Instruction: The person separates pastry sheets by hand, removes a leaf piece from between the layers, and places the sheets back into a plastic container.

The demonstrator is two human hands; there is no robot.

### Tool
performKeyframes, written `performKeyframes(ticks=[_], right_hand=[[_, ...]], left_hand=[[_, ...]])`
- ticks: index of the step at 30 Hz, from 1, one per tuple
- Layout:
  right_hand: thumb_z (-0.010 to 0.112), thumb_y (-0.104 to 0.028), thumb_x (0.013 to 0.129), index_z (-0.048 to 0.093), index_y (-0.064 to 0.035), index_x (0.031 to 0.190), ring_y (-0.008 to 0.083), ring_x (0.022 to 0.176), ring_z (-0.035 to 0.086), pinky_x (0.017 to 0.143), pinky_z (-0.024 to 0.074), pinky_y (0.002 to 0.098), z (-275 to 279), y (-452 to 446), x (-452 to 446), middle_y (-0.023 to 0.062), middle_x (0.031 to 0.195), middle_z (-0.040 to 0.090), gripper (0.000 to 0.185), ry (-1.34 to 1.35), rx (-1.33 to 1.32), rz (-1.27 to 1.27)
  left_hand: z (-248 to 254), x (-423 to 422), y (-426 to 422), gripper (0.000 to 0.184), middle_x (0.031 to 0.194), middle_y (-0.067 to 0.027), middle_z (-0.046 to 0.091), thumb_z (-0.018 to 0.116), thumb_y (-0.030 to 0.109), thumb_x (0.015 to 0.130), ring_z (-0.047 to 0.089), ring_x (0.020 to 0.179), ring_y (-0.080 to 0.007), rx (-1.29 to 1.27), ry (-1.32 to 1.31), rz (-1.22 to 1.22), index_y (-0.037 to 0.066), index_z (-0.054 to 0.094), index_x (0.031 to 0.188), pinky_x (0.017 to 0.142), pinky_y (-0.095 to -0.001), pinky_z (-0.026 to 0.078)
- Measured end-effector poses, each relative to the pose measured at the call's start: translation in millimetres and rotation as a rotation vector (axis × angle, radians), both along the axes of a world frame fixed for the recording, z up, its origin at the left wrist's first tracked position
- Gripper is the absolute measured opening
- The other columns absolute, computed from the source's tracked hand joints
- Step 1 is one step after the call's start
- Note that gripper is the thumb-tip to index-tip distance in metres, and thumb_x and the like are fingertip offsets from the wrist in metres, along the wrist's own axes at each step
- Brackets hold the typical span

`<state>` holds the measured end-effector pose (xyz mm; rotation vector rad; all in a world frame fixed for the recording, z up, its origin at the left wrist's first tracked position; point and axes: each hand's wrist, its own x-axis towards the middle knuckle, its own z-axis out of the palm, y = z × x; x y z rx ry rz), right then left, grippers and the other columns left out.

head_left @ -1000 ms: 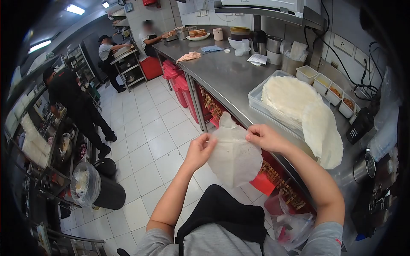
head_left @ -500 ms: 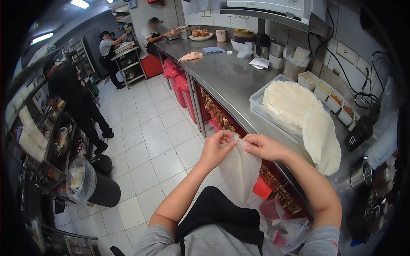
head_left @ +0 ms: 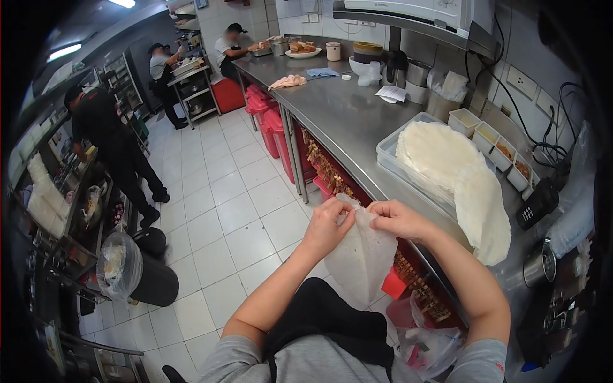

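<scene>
thin translucent white sheet (head_left: 361,265): hangs in the air above the tiled floor (head_left: 220,207), just off the near edge of the steel table (head_left: 319,105), top edge gathered, lower part creased down the middle.

left hand (head_left: 328,225): thumb and fingers pinching the sheet's upper left edge. right hand (head_left: 397,219): same kind of grip, pinching the upper right edge, close beside the left.

change: a second ago the hands were wider apart and the sheet was spread between them; now they are nearly together. meaning, as i judge it: the sheet is no longer held flat, and its top edge is bunched between two pinches.

right of the hands, on the table: clear plastic tub (head_left: 385,148) with a stack of white sheets (head_left: 434,150); one sheet (head_left: 484,214) drapes over its near right side. small white containers (head_left: 464,120) in a row along its far right side.

left, on the floor: dark waste bin (head_left: 156,281), bag-lined. beyond it, a person in black (head_left: 105,131), bent over a shelf unit.
</scene>
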<state>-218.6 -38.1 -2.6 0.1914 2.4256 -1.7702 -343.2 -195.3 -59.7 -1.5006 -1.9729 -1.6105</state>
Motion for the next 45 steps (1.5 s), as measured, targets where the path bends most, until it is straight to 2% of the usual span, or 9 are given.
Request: performKeyframes(ticks=[6, 12, 17, 26, 32, 35, 38, 41, 45], right_hand=[[0.06, -0.012, 0.086, 0.056, -0.0021, 0.096, 0.0032, 0.071, 0.048, 0.062, 0.0376, 0.0192, -15.0, -9.3, -5.1, -0.003, 0.078, 0.053, 0.015, 0.221, -0.043, -0.097], [0.061, -0.016, 0.086, 0.058, 0.0, 0.086, 0.004, 0.052, 0.043, 0.046, 0.0344, 0.0247, -7.5, -14.2, -2.0, -0.0036, 0.058, 0.05, 0.017, 0.219, 0.247, -0.169], [0.058, -0.015, 0.086, 0.061, 0.0015, 0.087, 0.005, 0.051, 0.044, 0.045, 0.0352, 0.0261, -2.9, -14.9, -2.6, -0.0018, 0.057, 0.051, 0.017, 0.197, 0.195, -0.183], [0.058, -0.013, 0.08, 0.064, 0.0024, 0.089, 0.0065, 0.052, 0.046, 0.047, 0.038, 0.0281, -5.3, -16.3, -1.4, 0.0003, 0.058, 0.053, 0.019, 0.215, 0.195, -0.215], [0.058, -0.011, 0.076, 0.064, 0.0037, 0.092, 0.0076, 0.052, 0.048, 0.049, 0.0406, 0.0286, -4.6, -14.0, -0.7, 0.0024, 0.058, 0.055, 0.023, 0.192, 0.208, -0.225], [0.058, -0.011, 0.075, 0.065, 0.0046, 0.093, 0.0084, 0.052, 0.049, 0.049, 0.0415, 0.0289, -1.0, -16.9, -0.1, 0.0023, 0.06, 0.056, 0.024, 0.197, 0.236, -0.208], [0.057, -0.01, 0.076, 0.065, 0.0046, 0.096, 0.0074, 0.051, 0.049, 0.048, 0.0409, 0.0275, -2.6, -15.3, -1.1, 0.0006, 0.061, 0.056, 0.026, 0.209, 0.165, -0.245], [0.056, -0.01, 0.078, 0.065, 0.0036, 0.099, 0.0047, 0.051, 0.047, 0.046, 0.0389, 0.0248, 4.8, -14.8, 0.5, -0.002, 0.061, 0.055, 0.027, 0.141, 0.036, -0.306], [0.056, -0.01, 0.081, 0.064, 0.0015, 0.103, 0.002, 0.049, 0.044, 0.042, 0.0346, 0.0218, -1.3, -11.4, -2.1, -0.0043, 0.06, 0.053, 0.027, 0.174, 0.002, -0.237]], left_hand=[[9.9, 11.1, -0.8, 0.011, 0.076, -0.0153, 0.06, 0.066, 0.005, 0.078, 0.061, 0.069, -0.0284, -0.039, -0.024, -0.046, -0.003, 0.059, 0.083, 0.063, -0.0347, 0.049], [12.1, 13.2, 0.3, 0.011, 0.077, -0.0153, 0.059, 0.065, 0.003, 0.078, 0.061, 0.071, -0.0287, -0.013, 0.02, 0.008, -0.003, 0.057, 0.084, 0.064, -0.0354, 0.05], [9.8, 8.7, 0.9, 0.011, 0.079, -0.0151, 0.057, 0.065, 0.001, 0.078, 0.061, 0.072, -0.0286, 0.067, 0.013, 0.027, -0.002, 0.055, 0.082, 0.064, -0.0355, 0.05], [19.6, 5.7, -2.4, 0.02, 0.088, -0.0129, 0.06, 0.068, 0.003, 0.078, 0.062, 0.079, -0.0295, -0.029, 0.192, -0.089, -0.001, 0.061, 0.097, 0.069, -0.0349, 0.051], [16.5, 4.5, 5.8, 0.012, 0.088, -0.0123, 0.061, 0.065, 0.003, 0.08, 0.061, 0.075, -0.0301, -0.015, 0.194, -0.109, -0.001, 0.059, 0.089, 0.066, -0.036, 0.05], [17.8, 4.0, 9.0, 0.007, 0.081, -0.0082, 0.059, 0.064, 0.002, 0.081, 0.056, 0.058, -0.0167, 0.094, 0.145, -0.024, -0.001, 0.058, 0.084, 0.05, -0.0273, 0.043], [14.3, 1.0, 8.6, 0.009, 0.08, -0.0057, 0.059, 0.064, 0.005, 0.084, 0.053, 0.057, -0.0102, 0.093, 0.038, 0.079, 0.0, 0.057, 0.086, 0.049, -0.0247, 0.039], [-7.6, -1.7, 7.8, 0.011, 0.082, -0.0032, 0.06, 0.062, 0.009, 0.088, 0.052, 0.059, -0.0057, 0.054, -0.462, -0.032, -0.001, 0.057, 0.088, 0.05, -0.0224, 0.04], [-11.9, 11.3, 13.7, 0.015, 0.073, 0.0008, 0.057, 0.064, 0.013, 0.088, 0.05, 0.061, -0.0046, 0.227, -0.54, -0.104, -0.002, 0.06, 0.088, 0.053, -0.0228, 0.04]])
